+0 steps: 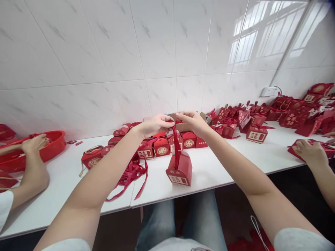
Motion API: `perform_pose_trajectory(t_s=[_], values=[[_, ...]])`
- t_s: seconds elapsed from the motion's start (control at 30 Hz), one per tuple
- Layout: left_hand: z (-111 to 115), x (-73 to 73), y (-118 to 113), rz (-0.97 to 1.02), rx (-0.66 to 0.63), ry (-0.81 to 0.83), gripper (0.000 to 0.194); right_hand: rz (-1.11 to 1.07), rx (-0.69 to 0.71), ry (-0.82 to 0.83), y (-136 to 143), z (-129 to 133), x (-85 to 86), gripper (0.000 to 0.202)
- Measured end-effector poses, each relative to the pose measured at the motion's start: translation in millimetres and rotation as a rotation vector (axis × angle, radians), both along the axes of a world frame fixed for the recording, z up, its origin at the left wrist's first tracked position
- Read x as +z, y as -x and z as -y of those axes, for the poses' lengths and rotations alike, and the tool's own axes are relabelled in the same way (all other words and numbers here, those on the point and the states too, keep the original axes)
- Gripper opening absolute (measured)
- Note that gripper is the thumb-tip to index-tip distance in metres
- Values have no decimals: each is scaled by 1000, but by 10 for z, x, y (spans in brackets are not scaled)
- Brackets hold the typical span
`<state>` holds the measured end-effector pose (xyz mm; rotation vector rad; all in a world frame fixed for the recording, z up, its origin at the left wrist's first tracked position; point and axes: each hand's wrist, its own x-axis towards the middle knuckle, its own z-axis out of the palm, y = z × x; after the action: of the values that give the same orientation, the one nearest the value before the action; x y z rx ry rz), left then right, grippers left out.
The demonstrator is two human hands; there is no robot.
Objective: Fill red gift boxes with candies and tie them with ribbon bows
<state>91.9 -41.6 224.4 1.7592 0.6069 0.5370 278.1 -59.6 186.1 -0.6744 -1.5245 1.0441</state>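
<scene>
A small red box (180, 169) with a cream label stands near the table's front edge, in front of me. From its top a red ribbon (177, 144) runs straight up to my left hand (158, 124), whose fingers are pinched on it. My right hand (192, 122) is raised just to the right, its fingers stretched out and apart, with nothing visible in them. Behind the hands stand more red boxes (161, 146) in a row. A tangle of loose red ribbons (132, 172) lies left of the box.
At the left, a person's hand (38, 143) reaches into a red basin (59, 141). Many finished-looking red boxes (229, 127) stand along the wall on the right. Another person's hand (311, 151) rests on a red box at far right. A socket strip (269, 91) sits by the wall.
</scene>
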Motion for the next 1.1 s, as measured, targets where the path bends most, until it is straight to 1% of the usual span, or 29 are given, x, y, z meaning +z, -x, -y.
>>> perform_pose_trajectory(t_s=[0.07, 0.13, 0.17, 0.2, 0.27, 0.33, 0.43, 0.5, 0.53, 0.6, 0.67, 0.7, 0.73, 0.8, 0.87, 0.9, 0.97, 1.03, 1.1], values=[[-50, -40, 16, 39, -16, 0, 11, -61, 158, 23, -35, -62, -152, 40], [-119, -80, 27, 54, -34, -5, 11, -21, 309, 73, -69, -106, -333, 55], [-159, -96, 32, 58, -39, -6, 11, 26, 357, 87, -86, -119, -420, 61], [-200, -107, 36, 62, -39, -6, 12, 73, 386, 92, -102, -126, -496, 63], [-276, -113, 44, 77, -38, 1, 12, 146, 432, 98, -128, -130, -593, 60], [-333, -100, 51, 109, -34, 13, 11, 195, 463, 111, -138, -137, -611, 55], [-358, -64, 72, 129, -35, 0, 11, 260, 460, 134, -90, -182, -551, 46], [-330, -48, 96, 82, -3, -86, 12, 307, 439, 117, -4, -232, -516, 37], [-308, -48, 111, 50, 34, -142, 13, 320, 420, 96, 54, -258, -509, 33], [-270, -68, 141, 3, 130, -246, 15, 321, 329, 31, 181, -306, -514, 26], [-265, -109, 177, 19, 210, -318, 16, 308, 204, -33, 297, -351, -531, 21], [-278, -130, 200, 44, 227, -335, 16, 304, 165, -50, 341, -375, -540, 20], [-300, -149, 227, 72, 223, -334, 16, 304, 159, -53, 373, -399, -547, 18], [-363, -173, 292, 128, 170, -266, 17, 296, 234, -30, 399, -456, -564, 18], [-439, -184, 360, 182, 94, -148, 19, 266, 351, -14, 388, -524, -595, 28], [-479, -191, 389, 213, 63, -89, 21, 243, 401, -16, 375, -561, -620, 31], [-563, -217, 430, 269, 22, 11, 24, 181, 472, -28, 344, -640, -691, 30], [-654, -257, 443, 317, -28, 77, 25, 126, 500, -60, 314, -716, -773, 29], [-746, -301, 430, 368, -83, 123, 22, 108, 480, -91, 281, -777, -840, 31]])
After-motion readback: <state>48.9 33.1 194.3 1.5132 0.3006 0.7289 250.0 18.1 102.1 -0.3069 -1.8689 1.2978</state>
